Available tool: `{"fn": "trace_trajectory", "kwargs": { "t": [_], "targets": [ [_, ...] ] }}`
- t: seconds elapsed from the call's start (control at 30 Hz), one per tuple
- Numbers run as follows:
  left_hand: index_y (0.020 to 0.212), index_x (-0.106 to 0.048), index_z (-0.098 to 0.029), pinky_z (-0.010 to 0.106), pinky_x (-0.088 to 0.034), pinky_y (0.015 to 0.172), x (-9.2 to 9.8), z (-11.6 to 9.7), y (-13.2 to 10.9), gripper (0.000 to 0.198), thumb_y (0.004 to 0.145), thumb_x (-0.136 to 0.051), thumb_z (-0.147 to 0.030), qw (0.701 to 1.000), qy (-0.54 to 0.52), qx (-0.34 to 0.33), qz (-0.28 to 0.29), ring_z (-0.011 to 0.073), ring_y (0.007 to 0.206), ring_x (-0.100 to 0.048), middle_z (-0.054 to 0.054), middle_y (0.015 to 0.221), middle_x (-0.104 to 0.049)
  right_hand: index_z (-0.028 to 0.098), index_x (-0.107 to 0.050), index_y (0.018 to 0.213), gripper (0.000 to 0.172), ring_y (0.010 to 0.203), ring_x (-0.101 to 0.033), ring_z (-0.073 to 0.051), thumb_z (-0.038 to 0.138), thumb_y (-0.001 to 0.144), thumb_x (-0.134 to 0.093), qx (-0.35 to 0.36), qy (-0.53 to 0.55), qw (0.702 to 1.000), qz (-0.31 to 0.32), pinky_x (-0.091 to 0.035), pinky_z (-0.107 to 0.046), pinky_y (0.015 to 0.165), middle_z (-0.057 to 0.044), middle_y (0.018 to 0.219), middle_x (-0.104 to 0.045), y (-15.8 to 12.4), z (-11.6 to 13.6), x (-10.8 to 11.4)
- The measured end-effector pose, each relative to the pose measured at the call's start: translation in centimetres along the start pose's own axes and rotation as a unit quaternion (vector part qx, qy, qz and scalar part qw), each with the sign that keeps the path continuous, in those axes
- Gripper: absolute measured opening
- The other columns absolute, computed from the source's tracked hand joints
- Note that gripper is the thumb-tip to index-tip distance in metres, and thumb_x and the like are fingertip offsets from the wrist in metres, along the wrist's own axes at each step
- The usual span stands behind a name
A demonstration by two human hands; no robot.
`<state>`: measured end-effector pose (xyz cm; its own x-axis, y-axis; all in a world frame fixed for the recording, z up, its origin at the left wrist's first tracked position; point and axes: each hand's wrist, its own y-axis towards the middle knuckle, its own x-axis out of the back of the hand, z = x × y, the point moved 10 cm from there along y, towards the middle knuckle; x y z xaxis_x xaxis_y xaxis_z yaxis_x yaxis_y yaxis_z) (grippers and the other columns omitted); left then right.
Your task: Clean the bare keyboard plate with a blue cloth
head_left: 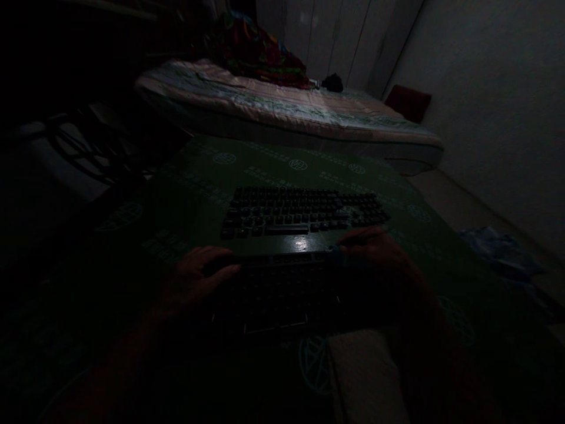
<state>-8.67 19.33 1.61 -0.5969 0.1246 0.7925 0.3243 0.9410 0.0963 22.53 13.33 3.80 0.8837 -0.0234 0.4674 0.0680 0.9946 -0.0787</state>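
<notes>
A dark keyboard base (278, 291) lies in front of me, its key area apparently stripped of keycaps. Above it, black keycaps (282, 212) are laid out on the green tabletop in keyboard order, with a long spacebar cap (286, 229) in the bottom row. My left hand (198, 271) grips the base's upper left edge, thumb on the near side and fingers beyond. At the upper right edge of the base, my right hand (371, 247) is closed in a pinch. Something small and bluish shows at its fingertips; darkness hides what it is.
The green table (176, 212) has pale printed logos. A beige cloth-like item (366, 371) lies near the front edge. Beyond the table is a mattress (282, 106) with a colourful cloth (265, 53) on it. Crumpled plastic (498, 247) sits at the right.
</notes>
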Motion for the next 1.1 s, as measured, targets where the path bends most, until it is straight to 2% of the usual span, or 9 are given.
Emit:
{"fn": "trace_trajectory", "kwargs": {
  "t": [0.4,0.47,0.6,0.77,0.93,1.1],
  "targets": [
    [0.094,-0.065,-0.023,0.041,-0.048,0.089,0.0,0.0,0.0,0.048,0.069,-0.053,-0.062,1.0,0.003,0.011,0.002,0.0267,0.099,-0.06,0.006,0.104,-0.066,0.018,-0.073,0.071,0.015,0.067,-0.063,-0.019,0.03,0.062,-0.071,-0.028,0.0,1.0,0.002,-0.048,-0.031,0.061,-0.004,0.072,-0.071,-0.2,-0.3,0.2],
    [0.095,-0.065,-0.022,0.041,-0.047,0.09,0.0,0.0,0.0,0.048,0.069,-0.053,-0.061,1.0,0.003,0.009,0.001,0.0269,0.099,-0.059,0.007,0.104,-0.066,0.019,-0.073,0.07,0.012,0.068,-0.063,-0.019,0.028,0.062,-0.071,-0.025,-0.001,1.0,-0.008,-0.048,-0.031,0.063,-0.004,0.072,-0.071,-0.2,-0.2,0.4],
    [0.095,-0.065,-0.021,0.04,-0.047,0.09,-0.1,0.1,0.1,0.048,0.07,-0.054,-0.06,1.0,-0.001,0.001,0.006,0.0266,0.098,-0.059,0.007,0.103,-0.066,0.02,-0.073,0.071,0.011,0.068,-0.063,-0.019,0.028,0.064,-0.071,-0.025,0.0,1.0,0.014,-0.05,-0.031,0.063,-0.004,0.073,-0.071,-0.3,-0.5,0.2],
    [0.093,-0.065,-0.022,0.039,-0.048,0.088,0.0,0.3,0.2,0.048,0.069,-0.053,-0.062,1.0,-0.004,-0.002,-0.006,0.026,0.098,-0.06,0.006,0.104,-0.066,0.017,-0.074,0.074,0.016,0.071,-0.064,-0.02,0.03,0.066,-0.07,-0.017,-0.029,0.999,-0.015,-0.05,-0.031,0.064,-0.007,0.078,-0.072,-0.3,-0.9,1.4],
    [0.091,-0.065,-0.023,0.036,-0.05,0.084,0.0,0.2,0.2,0.046,0.069,-0.052,-0.061,1.0,-0.007,-0.006,-0.012,0.0237,0.094,-0.061,0.004,0.098,-0.066,0.016,-0.074,0.071,0.011,0.068,-0.064,-0.019,0.024,0.064,-0.07,-0.017,-0.024,1.0,0.003,-0.049,-0.029,0.062,-0.006,0.074,-0.072,-0.2,-0.9,1.1],
    [0.092,-0.065,-0.023,0.037,-0.048,0.087,-0.1,0.4,0.2,0.045,0.069,-0.053,-0.06,1.0,-0.007,-0.001,-0.009,0.0238,0.096,-0.06,0.003,0.1,-0.065,0.017,-0.074,0.071,0.014,0.069,-0.064,-0.018,0.028,0.063,-0.071,-0.009,0.005,1.0,-0.004,-0.049,-0.029,0.064,-0.005,0.073,-0.072,-0.1,-0.6,0.9]
  ]
}}
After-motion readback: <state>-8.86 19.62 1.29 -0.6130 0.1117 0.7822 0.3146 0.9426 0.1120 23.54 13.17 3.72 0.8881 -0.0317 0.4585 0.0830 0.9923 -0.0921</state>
